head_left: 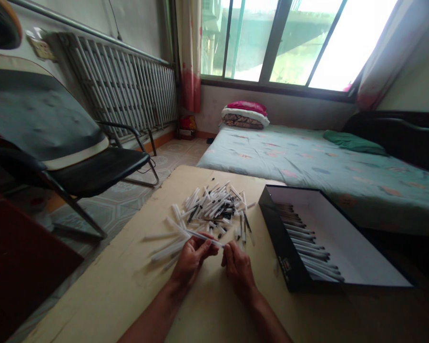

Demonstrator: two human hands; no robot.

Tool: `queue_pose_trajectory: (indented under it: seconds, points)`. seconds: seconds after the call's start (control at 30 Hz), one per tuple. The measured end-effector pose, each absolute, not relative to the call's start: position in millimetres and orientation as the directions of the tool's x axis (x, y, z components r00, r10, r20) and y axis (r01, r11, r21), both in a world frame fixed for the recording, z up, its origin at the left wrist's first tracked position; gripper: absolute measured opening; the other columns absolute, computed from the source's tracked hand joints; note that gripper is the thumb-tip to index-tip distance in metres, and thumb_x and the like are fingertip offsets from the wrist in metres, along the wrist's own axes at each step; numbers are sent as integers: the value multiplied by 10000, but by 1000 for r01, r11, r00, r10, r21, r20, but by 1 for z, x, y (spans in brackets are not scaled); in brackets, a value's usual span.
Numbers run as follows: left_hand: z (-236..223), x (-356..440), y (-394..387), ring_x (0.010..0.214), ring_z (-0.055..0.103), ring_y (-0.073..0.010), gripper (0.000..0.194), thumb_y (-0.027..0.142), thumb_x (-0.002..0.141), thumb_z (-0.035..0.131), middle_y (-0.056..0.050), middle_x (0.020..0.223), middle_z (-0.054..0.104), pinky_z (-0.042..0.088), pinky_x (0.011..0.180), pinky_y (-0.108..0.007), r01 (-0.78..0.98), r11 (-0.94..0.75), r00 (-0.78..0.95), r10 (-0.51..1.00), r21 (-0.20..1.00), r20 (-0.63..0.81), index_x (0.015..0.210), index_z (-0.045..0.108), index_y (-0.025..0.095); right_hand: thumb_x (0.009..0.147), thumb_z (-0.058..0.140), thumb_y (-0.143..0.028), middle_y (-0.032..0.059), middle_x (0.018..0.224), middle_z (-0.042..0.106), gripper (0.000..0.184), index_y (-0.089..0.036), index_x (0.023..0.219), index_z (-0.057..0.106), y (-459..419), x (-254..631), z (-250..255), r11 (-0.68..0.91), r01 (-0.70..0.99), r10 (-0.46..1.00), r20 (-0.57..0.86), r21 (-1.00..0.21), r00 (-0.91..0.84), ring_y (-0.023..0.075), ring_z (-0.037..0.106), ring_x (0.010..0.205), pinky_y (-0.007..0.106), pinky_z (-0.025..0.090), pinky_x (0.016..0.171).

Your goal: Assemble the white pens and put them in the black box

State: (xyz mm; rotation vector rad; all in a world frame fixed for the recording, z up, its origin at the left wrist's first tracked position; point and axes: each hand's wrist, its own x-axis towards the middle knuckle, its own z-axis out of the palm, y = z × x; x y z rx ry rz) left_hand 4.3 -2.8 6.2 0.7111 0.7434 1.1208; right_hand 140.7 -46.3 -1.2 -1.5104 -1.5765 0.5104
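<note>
Between my hands is a slim white pen [214, 242], tilted down toward the right. My left hand [196, 252] is closed around its barrel, thumb on top. The fingers of my right hand [238, 267] pinch its right end; whatever small part they may cover there is hidden. Just beyond lies a loose pile of white pen barrels, caps and dark refills [218, 205]. Several longer white tubes [168, 247] lie to the left of my left hand. A few dark thin refills [248, 221] lie apart, on the pile's right side.
A black open box [277, 238] with a white inside stands on the pale table [128, 295] at the right, holding a row of pens [312, 247]. Past the table is a bed [289, 147]. A folding chair [82, 171] stands at the left.
</note>
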Motion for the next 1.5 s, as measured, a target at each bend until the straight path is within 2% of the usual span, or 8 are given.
queue_pose_trajectory:
  seconds: [0.2, 0.4, 0.6, 1.1, 1.2, 1.33, 1.4, 1.5]
  points:
    - [3, 4, -2, 648, 623, -123, 183, 220, 687, 712, -30, 713, 672, 498, 695, -266, -535, 263, 238, 959, 803, -156, 825, 627, 136, 928, 339, -335, -38, 571, 573, 206, -198, 910, 491, -47, 141, 1, 172, 576, 948, 293, -799, 123, 123, 545, 514, 207, 357, 531]
    - [3, 4, -2, 631, 622, -124, 186, 211, 687, 711, -31, 712, 670, 498, 662, -258, -506, 265, 260, 954, 821, -148, 823, 617, 128, 944, 276, -349, -28, 554, 565, 330, -215, 702, 457, -46, 141, 0, 148, 578, 960, 258, -802, 112, 119, 531, 511, 205, 342, 534]
    - [1, 3, -1, 645, 623, -111, 167, 201, 701, 698, -16, 718, 671, 495, 692, -253, -540, 264, 249, 957, 799, -148, 830, 613, 137, 929, 327, -328, -34, 572, 568, 217, -201, 861, 490, -46, 141, 2, 144, 574, 962, 250, -806, 111, 119, 536, 524, 199, 345, 546]
    - [1, 4, -1, 628, 625, -115, 206, 214, 682, 714, -18, 709, 675, 505, 669, -258, -512, 257, 244, 959, 819, -148, 829, 594, 133, 924, 333, -344, -34, 558, 563, 287, -209, 717, 479, -47, 140, 0, 147, 548, 964, 243, -823, 107, 111, 526, 517, 199, 328, 540]
    - [4, 5, -2, 628, 634, -122, 226, 240, 688, 709, -27, 712, 682, 510, 664, -264, -538, 259, 216, 962, 802, -165, 838, 577, 135, 914, 352, -361, -31, 561, 542, 289, -199, 725, 498, -47, 140, -2, 154, 521, 928, 304, -839, 216, 106, 503, 494, 196, 341, 522]
    - [8, 5, -2, 613, 644, -129, 257, 286, 690, 703, -38, 710, 693, 513, 626, -254, -571, 265, 173, 964, 777, -202, 847, 557, 144, 903, 357, -387, -27, 578, 532, 276, -181, 796, 507, -45, 153, -2, 98, 427, 798, 327, -899, 505, 106, 494, 448, 203, 379, 490]
    - [9, 5, -3, 600, 644, -130, 270, 299, 675, 713, -37, 700, 693, 515, 610, -252, -577, 265, 155, 964, 773, -216, 832, 556, 146, 880, 394, -374, 4, 635, 562, 250, -172, 815, 524, -41, 166, -2, 56, 475, 725, 363, -878, 585, 129, 543, 518, 222, 415, 536]
    - [9, 5, -3, 593, 643, -133, 278, 311, 661, 722, -35, 684, 690, 516, 602, -253, -577, 267, 151, 964, 772, -220, 810, 555, 146, 833, 449, -317, 83, 835, 599, 225, -147, 888, 585, -35, 185, -5, -47, 644, 753, 397, -763, 525, 162, 587, 652, 257, 443, 630]
